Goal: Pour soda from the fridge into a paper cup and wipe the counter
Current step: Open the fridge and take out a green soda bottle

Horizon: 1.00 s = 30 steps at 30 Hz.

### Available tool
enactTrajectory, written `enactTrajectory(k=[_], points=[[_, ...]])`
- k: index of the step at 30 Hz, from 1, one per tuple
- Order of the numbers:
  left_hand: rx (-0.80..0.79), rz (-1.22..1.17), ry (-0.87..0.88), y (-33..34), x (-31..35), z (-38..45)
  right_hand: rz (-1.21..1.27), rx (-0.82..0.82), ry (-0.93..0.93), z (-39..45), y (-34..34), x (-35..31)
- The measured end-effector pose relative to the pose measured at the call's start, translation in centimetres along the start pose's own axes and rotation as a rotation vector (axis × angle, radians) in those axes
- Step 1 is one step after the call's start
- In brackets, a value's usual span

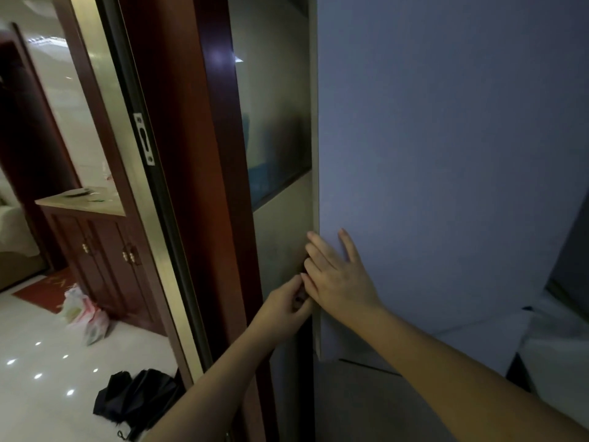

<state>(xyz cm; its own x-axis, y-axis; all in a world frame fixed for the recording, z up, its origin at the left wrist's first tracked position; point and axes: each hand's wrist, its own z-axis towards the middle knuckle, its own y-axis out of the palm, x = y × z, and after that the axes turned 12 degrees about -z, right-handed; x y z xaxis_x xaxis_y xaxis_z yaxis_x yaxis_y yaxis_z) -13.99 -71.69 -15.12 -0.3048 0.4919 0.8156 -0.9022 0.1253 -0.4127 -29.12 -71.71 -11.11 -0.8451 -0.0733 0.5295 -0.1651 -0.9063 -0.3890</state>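
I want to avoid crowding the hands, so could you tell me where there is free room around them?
Free: the fridge door face above and right of the right hand. Crowded: the door's left edge, where the left hand meets the right in the narrow gap beside the wooden door frame.

Fridge door (446, 154) fills the right side, closed flat. Narrow gap at its left edge, hemmed by the wooden door frame (197, 154) just beside; both hands crowd that gap. Left of the fridge door, tiled floor (38, 339) partly blocked by folded umbrella (137, 400) and plastic bags (86, 314).
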Motion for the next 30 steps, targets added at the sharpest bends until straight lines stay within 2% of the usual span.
enactTrajectory(k=[7, 12, 17, 21, 30], points=[[-0.229, 0.308, 0.243, 0.1, 1.6, -2.1, -0.029, -0.017, 0.107, -3.7, -4.9, -0.4], [-0.251, 0.405, 0.451, 0.2, 2.7, -4.0, -0.111, -0.091, 0.188, -6.5, -8.0, -0.7], [-0.265, 0.402, 0.497, 0.9, 4.1, -5.3, -0.155, -0.074, 0.353, -9.0, -11.3, -1.5], [-0.255, 0.366, 0.511, 2.9, 5.8, -5.8, -0.22, -0.131, 0.541, -10.5, -13.3, -2.1], [-0.345, 0.373, 0.581, 6.2, 9.1, -7.1, -0.342, -0.22, 0.781, -14.4, -19.6, -0.3]])
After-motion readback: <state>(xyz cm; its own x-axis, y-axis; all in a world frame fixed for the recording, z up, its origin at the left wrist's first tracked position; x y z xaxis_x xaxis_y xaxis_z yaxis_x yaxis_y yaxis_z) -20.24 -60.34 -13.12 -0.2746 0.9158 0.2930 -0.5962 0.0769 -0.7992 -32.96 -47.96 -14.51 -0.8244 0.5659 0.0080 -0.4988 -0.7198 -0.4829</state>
